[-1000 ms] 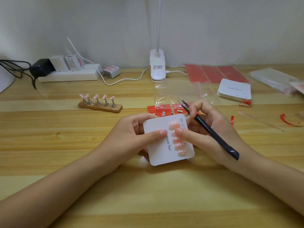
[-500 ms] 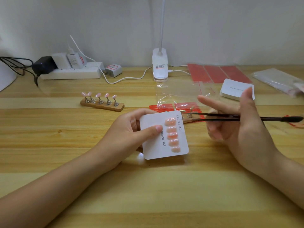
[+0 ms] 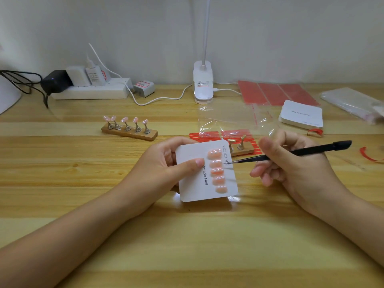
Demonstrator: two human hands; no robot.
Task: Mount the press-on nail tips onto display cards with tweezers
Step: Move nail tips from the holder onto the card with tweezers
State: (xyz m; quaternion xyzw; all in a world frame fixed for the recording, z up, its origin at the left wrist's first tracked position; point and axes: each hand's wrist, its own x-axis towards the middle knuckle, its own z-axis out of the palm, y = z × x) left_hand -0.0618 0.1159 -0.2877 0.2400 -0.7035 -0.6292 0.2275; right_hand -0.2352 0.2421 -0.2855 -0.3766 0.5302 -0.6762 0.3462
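My left hand [image 3: 160,169] grips a white display card [image 3: 193,181] just above the wooden table, thumb pressed on its face. Several pink nail tips [image 3: 217,170] run in a column down the card's right side. My right hand [image 3: 291,165] holds black tweezers [image 3: 291,153], their tip at the card's right edge beside the upper nail tips. A wooden holder [image 3: 129,130] behind my left hand carries several more pink nail tips on metal stands. A second holder [image 3: 242,149] with bare stands lies behind the card.
A stack of white cards [image 3: 301,114] sits at the back right, with red adhesive sheets [image 3: 276,94] and clear plastic bags [image 3: 232,119] nearby. A power strip [image 3: 91,91] with chargers and a clip lamp [image 3: 203,84] line the wall. Red strip scraps [image 3: 367,156] lie at right.
My right hand lifted off the card, swung the tweezers round to lie level, and has now brought their tip back to the card's right edge. My left hand keeps holding the card.
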